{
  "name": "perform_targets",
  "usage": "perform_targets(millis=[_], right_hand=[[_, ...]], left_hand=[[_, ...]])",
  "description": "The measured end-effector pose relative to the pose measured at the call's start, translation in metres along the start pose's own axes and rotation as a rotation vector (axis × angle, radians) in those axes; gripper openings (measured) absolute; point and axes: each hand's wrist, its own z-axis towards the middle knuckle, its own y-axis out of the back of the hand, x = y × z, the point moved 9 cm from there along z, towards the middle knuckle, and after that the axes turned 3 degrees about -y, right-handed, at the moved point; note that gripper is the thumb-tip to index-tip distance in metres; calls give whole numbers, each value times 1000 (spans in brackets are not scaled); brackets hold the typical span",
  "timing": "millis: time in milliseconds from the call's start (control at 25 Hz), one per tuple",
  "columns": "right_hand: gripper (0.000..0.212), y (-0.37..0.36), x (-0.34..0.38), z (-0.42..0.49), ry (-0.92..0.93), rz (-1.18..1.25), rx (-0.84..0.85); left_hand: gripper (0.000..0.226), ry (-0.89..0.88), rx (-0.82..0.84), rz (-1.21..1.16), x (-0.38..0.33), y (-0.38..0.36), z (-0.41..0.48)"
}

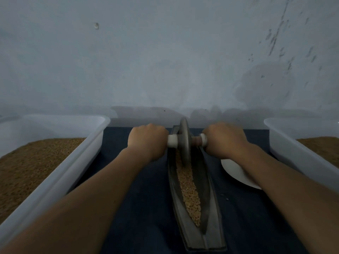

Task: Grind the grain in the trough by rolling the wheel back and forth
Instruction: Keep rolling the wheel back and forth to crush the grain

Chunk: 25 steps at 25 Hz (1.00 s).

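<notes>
At mid-frame, the fingers of my left hand are curled tight round the left end of the brownish axle, hard against its white collar. The fingers of my right hand are wrapped the same way round the right end, next to a second white collar. I see both hands from the back, so the fingertips themselves are hidden.

Between the hands the flat grey metal wheel stands upright on its edge. Its lower rim is down in the groove near the far end of the long, boat-shaped dark metal trough. A strip of pale brown grain lies along that groove, running from the wheel toward the bottom of the frame.

The trough sits on a dark blue cloth-covered surface. Just right of it, a round white plate lies partly covered by my right forearm. At the left edge of the frame a translucent white plastic tub holds a bed of darker brown grain. A second tub at the right edge holds more of it. A pale grey wall fills the upper half.
</notes>
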Motion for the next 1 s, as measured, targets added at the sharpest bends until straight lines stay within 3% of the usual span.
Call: perform_targets(millis=[400, 600, 880, 1000], right_hand=[[30, 5, -7, -111, -16, 100, -9], [29, 9, -2, -75, -11, 9, -47], [11, 0, 2, -11, -23, 0, -24], [25, 13, 9, -34, 29, -34, -63]], left_hand=[[15, -153, 8, 82, -36, 36, -79], [16, -94, 20, 3, -18, 15, -54], [12, -37, 1, -12, -1, -5, 1], [7, -21, -12, -49, -4, -1, -30]])
